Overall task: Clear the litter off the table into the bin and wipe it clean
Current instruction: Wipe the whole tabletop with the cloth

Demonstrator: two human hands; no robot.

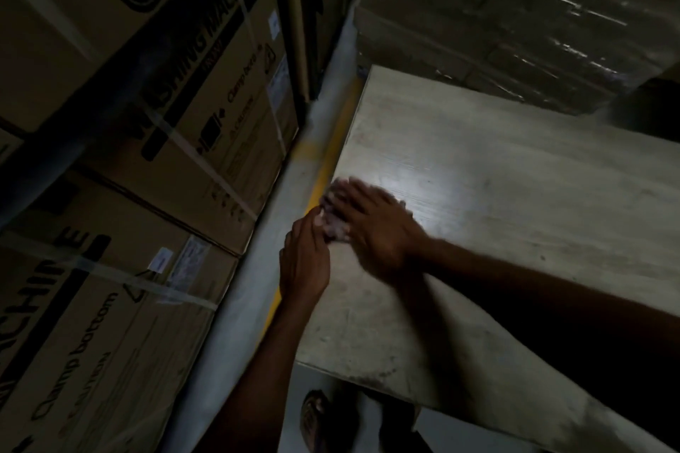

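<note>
Litter: a pale, crumpled wad of litter (333,221) lies at the left edge of the desk (496,195), at about 9 o'clock from the bright patch of light on the top; it is blurred, so whether it is paper, tissue or a rag cannot be told.
Left hand: the left hand (303,261) is cupped just off the desk edge, at 7 o'clock from the wad, palm turned toward it, fingers half curled and touching or nearly touching it; it is not clamped on anything.
Right hand: the right hand (371,224) lies flat, fingers spread, on the desk at 3 o'clock from the wad and partly over it, pressing or sweeping rather than gripping.
Handling: the wad looks light, soft and loose; it should crush easily and may shed scraps if pinched at one corner.
Where to hold: best gathered whole, the flat hand pushing it over the edge into the cupped palm, then closed from both sides.
Risk: bits could fall into the gap above the yellow floor line (323,165) between the desk and the stacked cardboard boxes (206,92).
Bin: not in view.
Desk surface: dusty smears show toward 5 o'clock; wiping looks not yet done.
</note>
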